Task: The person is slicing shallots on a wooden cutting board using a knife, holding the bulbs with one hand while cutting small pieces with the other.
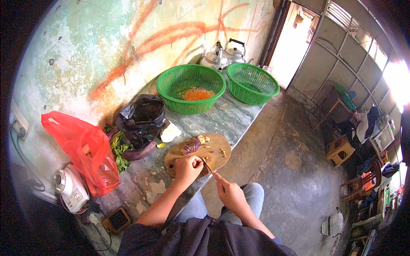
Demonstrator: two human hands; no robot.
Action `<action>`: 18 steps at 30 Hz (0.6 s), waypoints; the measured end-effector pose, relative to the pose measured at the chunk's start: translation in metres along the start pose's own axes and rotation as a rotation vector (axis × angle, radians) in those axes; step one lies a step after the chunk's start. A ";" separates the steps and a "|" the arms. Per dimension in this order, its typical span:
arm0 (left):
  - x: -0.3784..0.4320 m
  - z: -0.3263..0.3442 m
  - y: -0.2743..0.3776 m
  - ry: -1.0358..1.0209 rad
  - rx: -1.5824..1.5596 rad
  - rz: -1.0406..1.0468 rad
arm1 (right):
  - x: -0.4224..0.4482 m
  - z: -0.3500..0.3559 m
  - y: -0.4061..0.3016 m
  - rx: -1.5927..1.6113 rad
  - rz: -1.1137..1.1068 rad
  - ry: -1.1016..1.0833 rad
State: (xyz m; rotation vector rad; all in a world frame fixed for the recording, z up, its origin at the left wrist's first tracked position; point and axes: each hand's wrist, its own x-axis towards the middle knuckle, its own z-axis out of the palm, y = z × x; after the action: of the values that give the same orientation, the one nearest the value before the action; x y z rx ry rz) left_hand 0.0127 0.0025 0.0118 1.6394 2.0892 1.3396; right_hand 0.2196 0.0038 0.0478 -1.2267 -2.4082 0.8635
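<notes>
In my right hand [231, 193] is a knife [208, 166], its blade pointing up and left over a wooden oval cutting board [221, 142]. My left hand [187, 169] rests at the near side of the board with curled fingers, close to the blade. Whether those fingers pinch a small piece is hidden. A sliced purple vegetable [191, 146] lies on the board, beside pale peeled cloves that look like garlic [202, 139]. Small chopped bits [224, 153] are scattered toward the right rim.
Behind the board stand a green plastic basket [166, 103] holding shredded orange food [197, 94], another green basket [253, 94] and two metal kettles [235, 55]. Leftward are an eggplant [141, 153], leafy greens [119, 150], black [141, 118] and red [96, 153] plastic bags, a blender base [73, 195] and a phone [117, 220].
</notes>
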 end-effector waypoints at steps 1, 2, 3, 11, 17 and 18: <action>0.000 -0.001 -0.001 0.001 0.002 -0.001 | 0.001 -0.003 -0.002 0.071 0.024 -0.008; 0.000 0.000 -0.002 0.004 -0.008 0.002 | 0.001 -0.007 -0.003 0.070 0.024 -0.008; 0.000 0.000 -0.003 0.007 -0.018 0.005 | 0.000 -0.010 -0.005 0.062 0.041 -0.010; 0.001 0.000 -0.002 0.006 -0.036 0.005 | -0.012 -0.012 -0.007 -0.013 0.015 -0.028; 0.000 0.000 -0.002 0.008 -0.023 0.000 | -0.014 -0.006 -0.006 -0.120 -0.027 -0.002; 0.000 0.000 -0.002 0.006 -0.026 -0.004 | -0.012 -0.004 -0.005 -0.111 -0.015 0.002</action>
State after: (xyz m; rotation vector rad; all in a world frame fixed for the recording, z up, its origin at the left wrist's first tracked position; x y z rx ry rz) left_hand 0.0110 0.0028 0.0101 1.6220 2.0685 1.3665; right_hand 0.2251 -0.0070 0.0540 -1.2457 -2.4900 0.7329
